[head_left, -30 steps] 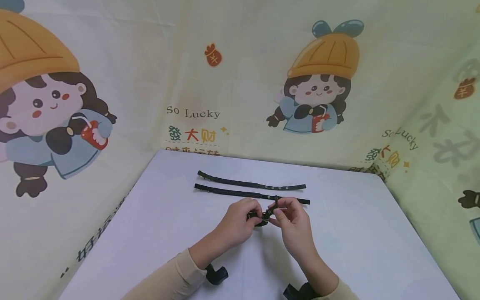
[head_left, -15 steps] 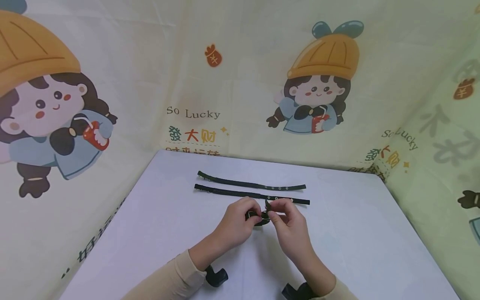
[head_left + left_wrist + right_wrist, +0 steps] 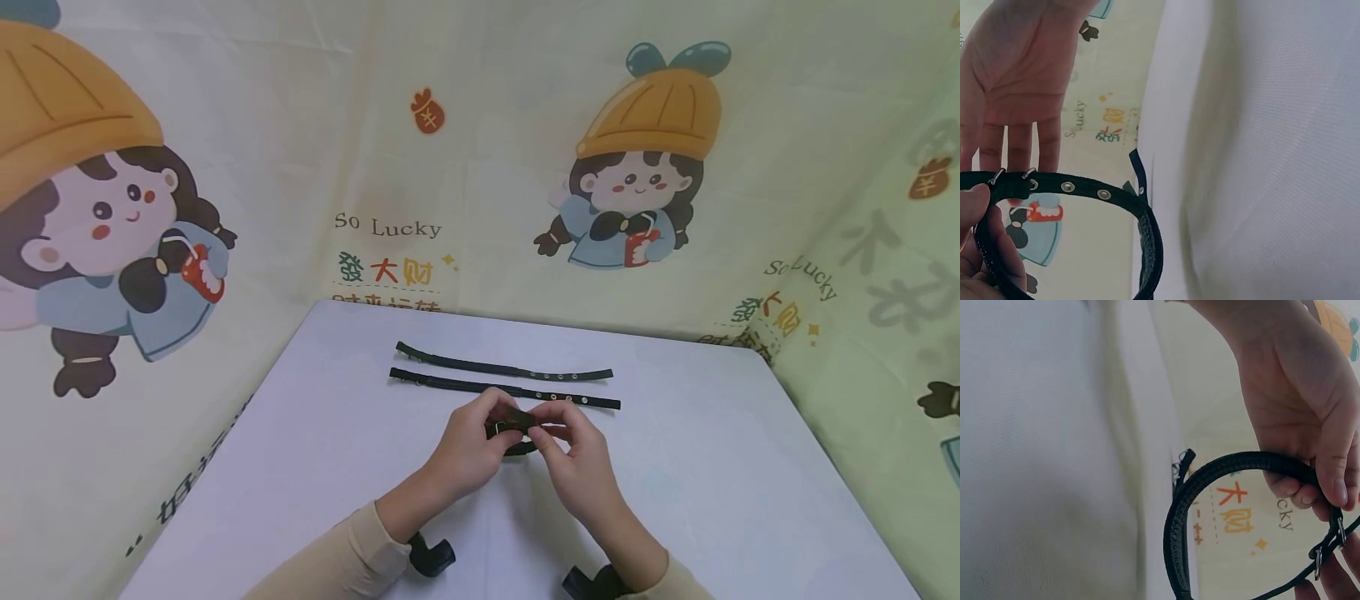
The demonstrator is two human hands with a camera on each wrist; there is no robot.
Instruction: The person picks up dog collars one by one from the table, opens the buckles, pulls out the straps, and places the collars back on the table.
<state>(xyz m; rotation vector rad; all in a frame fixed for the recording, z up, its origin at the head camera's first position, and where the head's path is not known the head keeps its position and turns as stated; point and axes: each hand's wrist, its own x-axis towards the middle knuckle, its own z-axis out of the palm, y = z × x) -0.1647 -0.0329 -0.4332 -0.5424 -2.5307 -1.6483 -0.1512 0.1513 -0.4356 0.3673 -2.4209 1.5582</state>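
A dark pet collar (image 3: 520, 449) is bent into a loop between both hands, raised off the white table. In the head view my left hand (image 3: 468, 446) pinches it near the buckle, and my right hand (image 3: 581, 458) pinches the strap close to the left fingertips. The left wrist view shows the collar (image 3: 1088, 187) with metal eyelets and two small metal rings; the right hand (image 3: 1019, 81) has its fingers behind the strap. In the right wrist view the left hand (image 3: 1307, 394) presses its thumb on the loop (image 3: 1175, 531), above a metal buckle (image 3: 1341, 531).
Two more dark collars, a far one (image 3: 480, 365) and a nearer one (image 3: 480, 387), lie stretched out side by side on the white table (image 3: 337, 467), just beyond the hands. Black devices (image 3: 432, 557) sit at both wrists. A printed cloth (image 3: 495, 167) hangs behind the table.
My right hand has moved a little left, closer to the left hand. The strap end, upright earlier, now leans left across the loop. The two lying collars stay put.
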